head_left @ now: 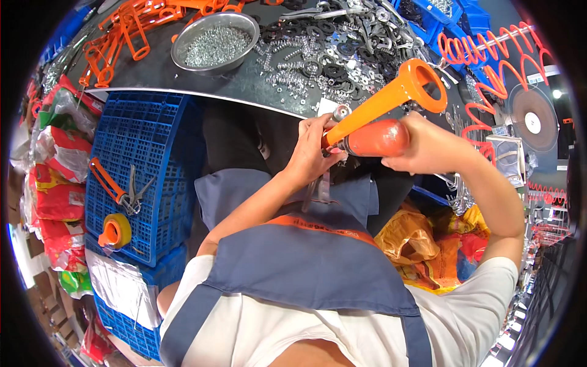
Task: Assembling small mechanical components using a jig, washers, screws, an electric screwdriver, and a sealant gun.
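An orange plastic handle (379,109) with a ring at its wide end slants up to the right over the bench edge. My left hand (310,150) is closed around its narrow lower end, beside a small round metal piece (341,112). In my right hand (425,145) is a red tool with a thick rounded body (380,139); its front points left, toward my left fingers. The exact kind of tool cannot be told, and my left fingers partly hide where it meets the handle.
A metal bowl of small parts (217,44), orange handles (125,33), loose springs and black metal parts (342,49) cover the bench. Pliers (136,192) and a yellow tape roll (119,229) lie on a blue crate (153,140) at left. Orange coiled hoses (480,116) hang right.
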{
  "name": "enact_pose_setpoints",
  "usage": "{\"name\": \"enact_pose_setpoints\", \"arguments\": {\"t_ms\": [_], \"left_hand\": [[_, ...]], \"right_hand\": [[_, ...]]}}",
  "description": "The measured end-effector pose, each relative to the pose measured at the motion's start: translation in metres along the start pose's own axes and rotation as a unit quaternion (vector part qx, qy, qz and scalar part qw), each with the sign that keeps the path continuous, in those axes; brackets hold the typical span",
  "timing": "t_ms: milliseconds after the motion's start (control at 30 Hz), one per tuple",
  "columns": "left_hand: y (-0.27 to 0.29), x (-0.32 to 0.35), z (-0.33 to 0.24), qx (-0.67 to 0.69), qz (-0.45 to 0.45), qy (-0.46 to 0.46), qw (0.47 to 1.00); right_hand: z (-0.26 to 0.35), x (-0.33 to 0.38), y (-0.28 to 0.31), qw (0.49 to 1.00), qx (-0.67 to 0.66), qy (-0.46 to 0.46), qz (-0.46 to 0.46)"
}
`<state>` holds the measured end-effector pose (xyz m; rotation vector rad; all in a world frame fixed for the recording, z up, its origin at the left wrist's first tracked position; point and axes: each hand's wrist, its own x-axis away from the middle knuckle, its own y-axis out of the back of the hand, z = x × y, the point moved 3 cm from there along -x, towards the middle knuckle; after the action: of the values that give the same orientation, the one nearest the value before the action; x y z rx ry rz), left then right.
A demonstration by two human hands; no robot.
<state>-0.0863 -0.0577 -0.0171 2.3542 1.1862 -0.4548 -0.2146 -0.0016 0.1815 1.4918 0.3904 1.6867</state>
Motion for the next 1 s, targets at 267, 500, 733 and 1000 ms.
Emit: {"name": "enact_pose_setpoints", "arguments": {"t_ms": [267, 500, 733, 1000], "left_hand": [[0.03, -0.032, -0.041, 0.065, 0.101, -0.055, 0.991], [0.01, -0.082, -0.015, 0.425, 0.404, 0.132, 0.799], [-0.003, -0.064, -0.007, 0.493, 0.326, 0.141, 0.794], [-0.011, -0.041, -0.017, 0.112, 0.024, 0.013, 0.993]], "right_hand": [[-0.114, 0.08, -0.028, 0.929, -0.305, -0.059, -0.201], [-0.289, -0.012, -0.102, 0.864, 0.142, -0.192, -0.443], [-0.109, -0.037, -0.152, 0.77, -0.39, 0.087, -0.497], [-0.009, -0.157, -0.276, 0.509, -0.854, 0.094, -0.056]]}}
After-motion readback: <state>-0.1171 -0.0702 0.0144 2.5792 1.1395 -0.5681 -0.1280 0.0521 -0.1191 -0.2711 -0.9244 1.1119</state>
